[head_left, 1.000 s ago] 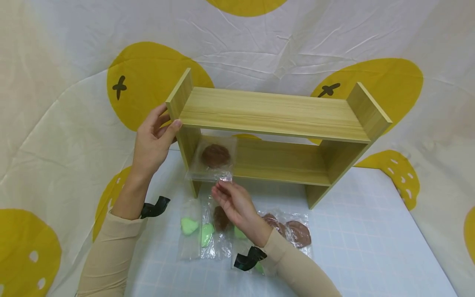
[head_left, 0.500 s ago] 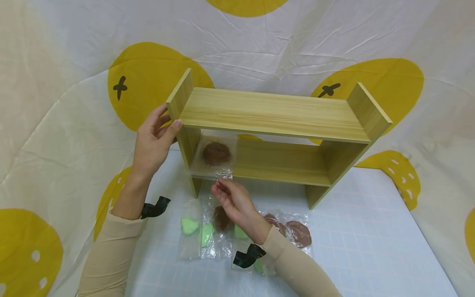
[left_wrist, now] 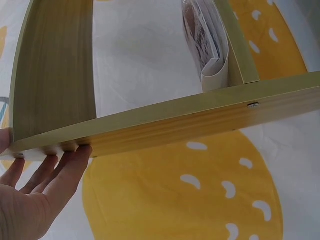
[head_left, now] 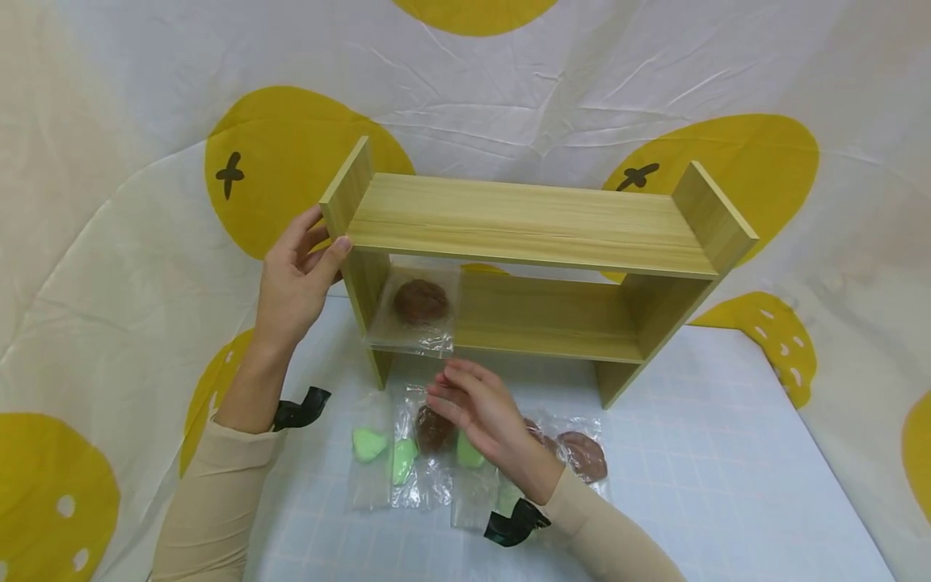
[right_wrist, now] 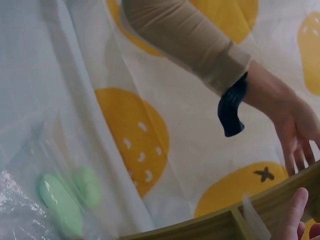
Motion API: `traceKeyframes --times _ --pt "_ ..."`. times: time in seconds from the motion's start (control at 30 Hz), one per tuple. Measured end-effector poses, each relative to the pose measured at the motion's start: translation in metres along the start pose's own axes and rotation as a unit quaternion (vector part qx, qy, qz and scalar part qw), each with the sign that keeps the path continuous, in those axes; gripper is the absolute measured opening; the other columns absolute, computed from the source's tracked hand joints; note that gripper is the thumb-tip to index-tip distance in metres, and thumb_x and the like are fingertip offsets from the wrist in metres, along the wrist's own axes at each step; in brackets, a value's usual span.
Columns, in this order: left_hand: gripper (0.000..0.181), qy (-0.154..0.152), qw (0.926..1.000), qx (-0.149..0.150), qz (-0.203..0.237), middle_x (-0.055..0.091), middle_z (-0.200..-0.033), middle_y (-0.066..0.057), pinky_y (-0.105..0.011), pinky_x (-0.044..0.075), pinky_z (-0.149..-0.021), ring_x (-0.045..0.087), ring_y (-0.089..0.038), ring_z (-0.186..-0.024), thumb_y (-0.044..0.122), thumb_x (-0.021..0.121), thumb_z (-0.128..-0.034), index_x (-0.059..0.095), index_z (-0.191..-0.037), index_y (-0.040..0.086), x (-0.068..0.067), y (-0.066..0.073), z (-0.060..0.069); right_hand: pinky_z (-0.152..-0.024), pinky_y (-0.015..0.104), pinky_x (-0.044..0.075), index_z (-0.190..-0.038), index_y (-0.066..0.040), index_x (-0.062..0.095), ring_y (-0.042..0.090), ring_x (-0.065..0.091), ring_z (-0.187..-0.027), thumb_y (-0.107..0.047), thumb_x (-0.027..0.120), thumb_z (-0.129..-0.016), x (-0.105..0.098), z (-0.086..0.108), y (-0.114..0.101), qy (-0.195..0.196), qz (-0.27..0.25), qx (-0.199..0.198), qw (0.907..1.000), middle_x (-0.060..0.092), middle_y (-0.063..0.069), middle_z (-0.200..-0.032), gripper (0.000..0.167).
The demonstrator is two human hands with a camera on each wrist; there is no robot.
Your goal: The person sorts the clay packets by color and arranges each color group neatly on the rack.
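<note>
My left hand (head_left: 293, 283) grips the upper left side panel of the wooden shelf (head_left: 531, 222), thumb on the front edge; in the left wrist view its fingers (left_wrist: 64, 177) lie along the panel's outer face. A clear bag with a brown piece (head_left: 420, 301) lies on the lower board at the left end, its front edge hanging slightly over. Just below and right of that bag, my right hand (head_left: 494, 420) is off it, fingers loosely bent and holding nothing. In the right wrist view only fingertips (right_wrist: 298, 202) show, near the shelf.
On the table (head_left: 727, 453), before the shelf, lie several clear bags with green pieces (head_left: 368, 444) and brown pieces (head_left: 582, 457), some under my right forearm. A patterned cloth (head_left: 509, 97) hangs behind the shelf.
My right hand has let go of the bag's front edge and drawn back slightly down and right. The bag stays on the lower board. My left hand keeps its grip.
</note>
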State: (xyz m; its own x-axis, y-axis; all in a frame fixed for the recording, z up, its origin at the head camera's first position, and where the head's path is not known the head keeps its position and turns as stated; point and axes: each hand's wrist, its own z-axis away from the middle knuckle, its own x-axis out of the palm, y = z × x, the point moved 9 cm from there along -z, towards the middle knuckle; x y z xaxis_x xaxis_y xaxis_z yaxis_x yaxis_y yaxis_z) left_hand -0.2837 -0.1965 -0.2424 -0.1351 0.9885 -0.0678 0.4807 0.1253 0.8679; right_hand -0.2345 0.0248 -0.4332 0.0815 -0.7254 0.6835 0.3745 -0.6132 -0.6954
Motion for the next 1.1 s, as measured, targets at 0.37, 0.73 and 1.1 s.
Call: traceKeyframes --times 0.37,0.73,1.1 --pt "0.049 0.000 1.0000 -0.002 -0.007 0.059 -0.132 -0.018 -0.029 0.057 -0.082 0.066 -0.029 -0.108 0.011 0.068 -0.0963 0.056 -0.143 0.019 -0.001 0.000 0.001 -0.093 0.050 0.053 -0.117 0.000 0.058 0.026 0.067 -0.092 0.000 0.058 -0.099 -0.019 0.019 -0.024 -0.029 0.073 -0.050 0.9956 0.065 0.015 -0.104 0.018" --pt "0.049 -0.003 1.0000 0.000 0.002 0.059 -0.132 -0.019 -0.026 0.058 -0.080 0.066 -0.030 -0.109 0.010 0.068 -0.0961 0.056 -0.143 0.018 -0.001 0.000 0.000 -0.092 0.050 0.054 -0.126 0.007 0.055 0.037 0.066 -0.101 -0.005 0.065 -0.098 -0.032 0.032 -0.061 -0.059 0.241 -0.160 0.9553 0.067 0.016 -0.107 0.033" --pt "0.049 -0.006 1.0000 0.004 0.003 0.060 -0.130 -0.019 -0.027 0.058 -0.080 0.067 -0.027 -0.106 0.010 0.069 -0.0956 0.056 -0.143 0.017 -0.001 0.000 -0.001 -0.097 0.045 0.051 -0.133 0.001 0.056 0.030 0.064 -0.111 -0.010 0.067 -0.098 -0.061 0.052 -0.088 -0.060 0.368 -0.176 0.9111 0.062 0.021 -0.122 0.039"
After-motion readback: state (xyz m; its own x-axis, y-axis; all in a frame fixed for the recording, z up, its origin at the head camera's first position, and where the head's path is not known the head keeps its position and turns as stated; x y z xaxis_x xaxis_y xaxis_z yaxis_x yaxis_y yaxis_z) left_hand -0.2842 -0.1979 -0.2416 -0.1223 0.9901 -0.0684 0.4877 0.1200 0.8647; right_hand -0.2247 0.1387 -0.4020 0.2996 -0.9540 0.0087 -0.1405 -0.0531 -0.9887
